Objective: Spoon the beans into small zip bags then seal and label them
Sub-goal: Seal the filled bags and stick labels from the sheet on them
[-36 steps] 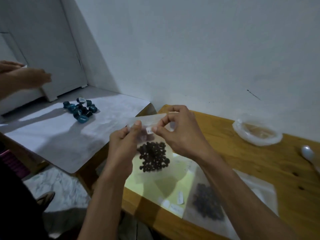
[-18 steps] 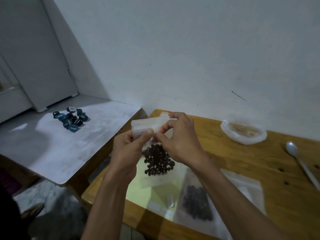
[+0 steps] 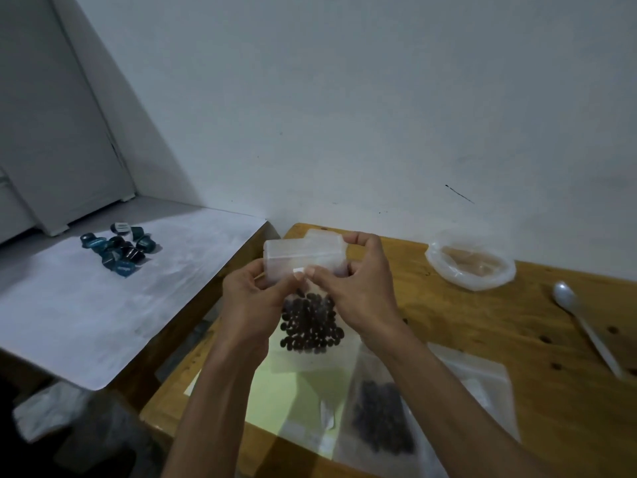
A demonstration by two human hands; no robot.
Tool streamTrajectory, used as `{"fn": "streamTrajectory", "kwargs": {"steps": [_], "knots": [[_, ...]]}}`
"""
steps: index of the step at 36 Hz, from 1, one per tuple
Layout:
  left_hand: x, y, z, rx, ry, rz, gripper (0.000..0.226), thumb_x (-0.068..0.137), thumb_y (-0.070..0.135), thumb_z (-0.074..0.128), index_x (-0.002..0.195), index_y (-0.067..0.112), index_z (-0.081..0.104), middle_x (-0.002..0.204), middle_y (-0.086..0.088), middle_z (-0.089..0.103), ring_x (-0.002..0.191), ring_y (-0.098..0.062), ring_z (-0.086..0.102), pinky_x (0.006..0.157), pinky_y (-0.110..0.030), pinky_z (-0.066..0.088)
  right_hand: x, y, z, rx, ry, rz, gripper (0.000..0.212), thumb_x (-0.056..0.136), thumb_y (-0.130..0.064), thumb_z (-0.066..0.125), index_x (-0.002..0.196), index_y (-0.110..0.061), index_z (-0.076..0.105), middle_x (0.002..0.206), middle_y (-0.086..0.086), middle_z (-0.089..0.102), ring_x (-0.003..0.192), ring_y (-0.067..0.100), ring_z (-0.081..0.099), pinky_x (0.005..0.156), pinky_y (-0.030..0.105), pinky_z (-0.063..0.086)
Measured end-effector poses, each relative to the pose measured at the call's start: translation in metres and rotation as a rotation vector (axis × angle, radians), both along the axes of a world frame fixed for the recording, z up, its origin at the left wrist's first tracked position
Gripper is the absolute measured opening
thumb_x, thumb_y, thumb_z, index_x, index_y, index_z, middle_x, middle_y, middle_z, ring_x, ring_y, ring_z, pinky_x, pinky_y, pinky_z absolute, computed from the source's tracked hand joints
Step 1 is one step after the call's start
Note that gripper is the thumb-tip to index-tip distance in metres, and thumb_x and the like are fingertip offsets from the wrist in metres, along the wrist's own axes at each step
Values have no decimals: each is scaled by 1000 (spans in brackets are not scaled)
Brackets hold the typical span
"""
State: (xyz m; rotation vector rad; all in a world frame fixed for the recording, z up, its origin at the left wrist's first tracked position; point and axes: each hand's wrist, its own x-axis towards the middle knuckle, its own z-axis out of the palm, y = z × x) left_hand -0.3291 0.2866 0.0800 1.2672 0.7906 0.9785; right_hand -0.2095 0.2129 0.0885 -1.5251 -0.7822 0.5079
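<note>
Labelling a filled bag [image 3: 306, 305] held up over the table [image 3: 465, 339].

Both hands pinch the bag above its beans [image 3: 310, 322]: left hand [image 3: 248, 301] curled on the left side, right hand [image 3: 358, 298] with thumb and fingers closed on the top, thumbs meeting at a small white label [image 3: 298, 270]; judging by this, filling is done and labelling is in hand; whether the zip is shut I cannot tell; next, press the label flat; a second filled bag [image 3: 382, 419] lies below the held one; spoon [image 3: 582, 326] and bowl [image 3: 470, 263] well right of it.
</note>
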Motion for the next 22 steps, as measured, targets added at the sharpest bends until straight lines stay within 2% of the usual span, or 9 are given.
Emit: {"fn": "streamTrajectory", "kwargs": {"steps": [3,6,9,12,14,17,19,22], "knots": [[13,7,-3,-19,14,32,25,78,-3,78,99,9,73,89,-13,78,91,-37,74,88,-51,59,11,-4,-9,-100,-63,14,56,80,-30,82,120,-37,43,94,-3,71,78,11,70,67,30,58],[29,15,-4,-9,28,26,24,78,-7,77,89,14,73,84,-9,79,89,-35,75,84,-45,61,24,-8,-18,-190,-50,85,57,85,-20,77,127,-36,43,100,-2,68,86,14,69,72,35,60],[50,26,-5,21,54,-32,25,77,-4,79,93,14,73,86,-8,79,88,-30,75,83,-42,61,42,-8,-21,-179,-31,49,52,86,-15,76,125,-33,47,100,0,69,84,15,70,68,35,61],[75,38,-7,129,180,-46,48,69,8,89,109,16,64,94,-1,76,87,-18,73,76,-33,61,65,-1,-21,-145,97,-39,48,86,-14,77,123,-30,50,100,1,69,87,16,70,69,35,62],[90,46,-11,215,308,-65,72,62,18,95,120,25,52,105,0,68,94,-16,69,79,-35,60,82,7,-25,-133,183,-104,48,85,-12,78,122,-27,51,102,3,70,90,18,70,73,40,63],[113,54,-21,362,446,-92,85,59,23,96,130,21,50,113,-1,63,101,-17,64,84,-37,59,105,22,-33,-160,202,-206,51,84,-13,79,125,-23,51,107,3,69,92,20,69,77,44,63],[129,58,-28,463,533,-100,81,62,26,95,132,18,53,120,-2,62,107,-19,62,87,-34,56,117,30,-39,-187,195,-258,53,83,-14,80,126,-21,51,111,4,68,91,20,68,76,40,62],[149,64,-35,532,657,-110,74,70,29,91,133,15,56,128,-5,62,115,-21,59,91,-34,53,131,41,-44,-211,186,-304,50,84,-13,79,124,-18,51,111,4,66,84,14,65,57,22,56]]}}
